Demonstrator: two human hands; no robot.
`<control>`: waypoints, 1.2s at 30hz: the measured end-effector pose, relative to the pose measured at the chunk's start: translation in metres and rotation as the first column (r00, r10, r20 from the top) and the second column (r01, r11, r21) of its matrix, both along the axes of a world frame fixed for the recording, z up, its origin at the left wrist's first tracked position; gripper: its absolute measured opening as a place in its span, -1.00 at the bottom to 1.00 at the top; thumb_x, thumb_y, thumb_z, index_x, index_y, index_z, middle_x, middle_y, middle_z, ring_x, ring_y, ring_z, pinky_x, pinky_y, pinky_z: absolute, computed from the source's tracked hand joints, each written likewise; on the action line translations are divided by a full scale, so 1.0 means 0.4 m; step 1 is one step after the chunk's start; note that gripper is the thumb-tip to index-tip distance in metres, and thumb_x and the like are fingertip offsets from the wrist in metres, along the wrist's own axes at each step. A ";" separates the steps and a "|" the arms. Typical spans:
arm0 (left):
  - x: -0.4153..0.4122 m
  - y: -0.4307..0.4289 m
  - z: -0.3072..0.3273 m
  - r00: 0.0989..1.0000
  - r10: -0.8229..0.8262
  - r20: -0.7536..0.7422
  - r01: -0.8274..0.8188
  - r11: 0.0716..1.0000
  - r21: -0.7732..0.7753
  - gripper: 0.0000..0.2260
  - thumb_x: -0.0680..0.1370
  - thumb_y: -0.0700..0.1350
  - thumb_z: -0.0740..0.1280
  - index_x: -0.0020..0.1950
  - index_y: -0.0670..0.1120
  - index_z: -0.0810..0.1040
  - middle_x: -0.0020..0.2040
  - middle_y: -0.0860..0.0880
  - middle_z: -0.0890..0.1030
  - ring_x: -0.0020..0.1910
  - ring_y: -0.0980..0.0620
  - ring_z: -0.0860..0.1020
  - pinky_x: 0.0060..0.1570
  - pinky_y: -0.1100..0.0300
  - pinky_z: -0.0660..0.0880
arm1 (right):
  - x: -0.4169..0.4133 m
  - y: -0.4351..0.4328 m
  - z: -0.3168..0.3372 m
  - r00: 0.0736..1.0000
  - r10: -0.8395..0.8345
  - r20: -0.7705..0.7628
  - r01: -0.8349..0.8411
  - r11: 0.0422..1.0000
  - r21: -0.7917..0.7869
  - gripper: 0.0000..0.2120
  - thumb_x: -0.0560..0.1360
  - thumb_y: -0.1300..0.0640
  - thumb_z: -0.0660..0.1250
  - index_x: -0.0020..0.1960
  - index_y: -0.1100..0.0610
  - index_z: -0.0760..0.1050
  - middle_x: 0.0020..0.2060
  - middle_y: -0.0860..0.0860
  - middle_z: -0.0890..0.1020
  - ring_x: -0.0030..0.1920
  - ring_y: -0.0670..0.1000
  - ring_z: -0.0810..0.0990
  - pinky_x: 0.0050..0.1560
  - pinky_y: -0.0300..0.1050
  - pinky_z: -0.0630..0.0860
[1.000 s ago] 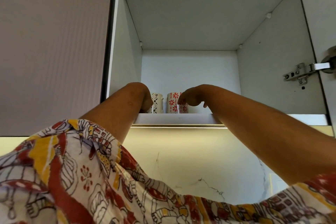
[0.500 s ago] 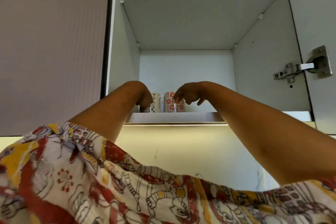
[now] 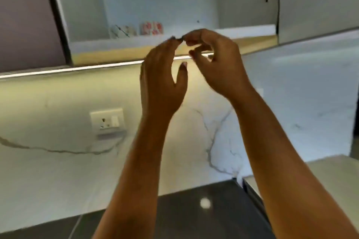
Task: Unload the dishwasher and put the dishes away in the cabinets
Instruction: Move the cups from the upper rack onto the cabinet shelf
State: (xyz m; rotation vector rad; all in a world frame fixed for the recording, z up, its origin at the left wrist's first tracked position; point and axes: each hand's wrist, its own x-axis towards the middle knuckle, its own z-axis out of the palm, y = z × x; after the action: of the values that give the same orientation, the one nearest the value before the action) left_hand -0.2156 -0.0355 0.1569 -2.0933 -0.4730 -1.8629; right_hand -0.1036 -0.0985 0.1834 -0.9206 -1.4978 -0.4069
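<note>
While both hands hang in front of the cabinet shelf (image 3: 242, 30), just below its front edge, neither holds anything; left hand (image 3: 163, 81) has fingers nearly straight and the thumb spread; right hand (image 3: 215, 64) has fingers loosely curled round nothing; the fingertips of the two almost meet.

Two mugs stand upright on the shelf, side by side with a gap between; red-flowered mug (image 3: 152, 28), dark-patterned mug (image 3: 123, 31) left of it; both sit back from the shelf edge, up and left of my hands; left hand is the nearer. Frame is blurred; handles unreadable.

Judgement: this pair counts as put away; the next load lies in the dishwasher, not in view, presumably well below the shelf; either hand is free for it. Cabinet door (image 3: 320, 6) hangs open at the shelf's right end.
</note>
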 end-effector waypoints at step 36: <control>0.609 -1.165 -1.068 0.630 -0.774 -0.062 -0.063 0.028 -0.998 -0.75 0.51 -0.26 0.32 0.16 -0.07 0.54 0.05 -0.01 0.56 0.05 0.00 0.52 -0.05 0.30 0.32 | 0.646 -1.422 -1.110 0.513 -0.854 -0.083 0.076 0.141 -0.987 -0.82 0.53 0.28 0.29 0.09 0.20 0.60 0.05 0.08 0.66 0.03 0.00 0.59 -0.01 -0.28 0.41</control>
State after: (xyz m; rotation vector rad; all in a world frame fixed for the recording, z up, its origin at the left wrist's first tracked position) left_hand 0.0279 -0.5015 -0.2701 -3.9423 -1.2870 -0.5361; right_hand 0.1547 -0.6674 -0.2605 -2.3225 -0.4596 0.4341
